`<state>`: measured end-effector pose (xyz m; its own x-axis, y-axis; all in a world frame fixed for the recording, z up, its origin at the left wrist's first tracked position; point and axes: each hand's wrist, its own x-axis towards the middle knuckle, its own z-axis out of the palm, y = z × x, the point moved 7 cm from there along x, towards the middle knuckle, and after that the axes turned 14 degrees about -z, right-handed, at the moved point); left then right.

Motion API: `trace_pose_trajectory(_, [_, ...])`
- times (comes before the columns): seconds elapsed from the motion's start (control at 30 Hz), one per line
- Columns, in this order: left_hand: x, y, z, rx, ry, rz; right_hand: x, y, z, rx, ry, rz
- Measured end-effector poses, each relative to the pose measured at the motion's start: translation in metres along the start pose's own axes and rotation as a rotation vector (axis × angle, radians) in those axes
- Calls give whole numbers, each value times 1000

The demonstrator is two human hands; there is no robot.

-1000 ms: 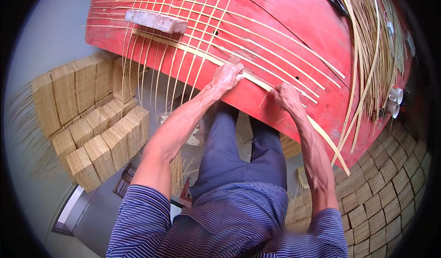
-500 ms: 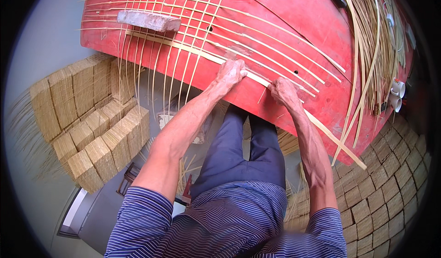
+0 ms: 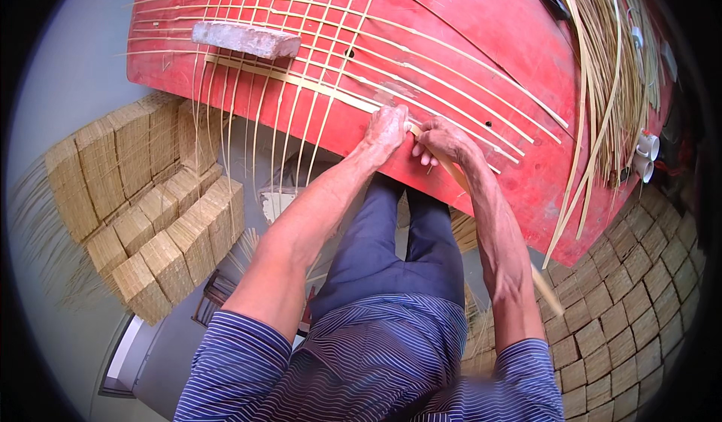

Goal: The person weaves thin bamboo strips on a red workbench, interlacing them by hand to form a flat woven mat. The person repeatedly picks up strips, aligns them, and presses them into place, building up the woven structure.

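A wide flat bamboo strip (image 3: 331, 92) runs along the near edge of the red tabletop, under the ends of a lattice of thin bamboo strips (image 3: 312, 42). My left hand (image 3: 386, 131) is closed on it at the tabletop's front edge. Close beside it, my right hand (image 3: 445, 144) grips the same strip, with some fingers curled loosely underneath. Past the right hand the strip bends down along my right forearm, its blurred free end showing beyond the arm. A rough pale brick (image 3: 246, 39) lies on the lattice at the left.
A long bundle of thin strips (image 3: 602, 83) lies on the right of the red tabletop (image 3: 466, 61), near two white cups (image 3: 646, 155). Straw-coloured blocks are stacked at the lower left (image 3: 177, 245), and more rows of blocks (image 3: 624, 309) fill the lower right.
My right hand has slid left, close to my left hand, and turned. The strip's free end has swung down toward me, off the tabletop. My left hand has shifted slightly right.
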<state>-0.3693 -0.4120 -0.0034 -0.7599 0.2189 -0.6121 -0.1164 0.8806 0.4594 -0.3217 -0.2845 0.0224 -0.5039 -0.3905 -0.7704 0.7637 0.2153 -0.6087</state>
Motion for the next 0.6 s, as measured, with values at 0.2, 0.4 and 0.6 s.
trace_pose_trajectory(0.2, [-1, -6, -2, -57, 9, -26, 13, -2, 15, 118, 18, 11])
trace_pose_trajectory(0.4, [-4, 2, -3, -162, -140, -126, 15, -18, 16, 51, 46, -14])
trace_pose_trajectory(0.6, [2, -7, -4, -89, -70, -14, 54, 10, 27, 302, 18, -299])
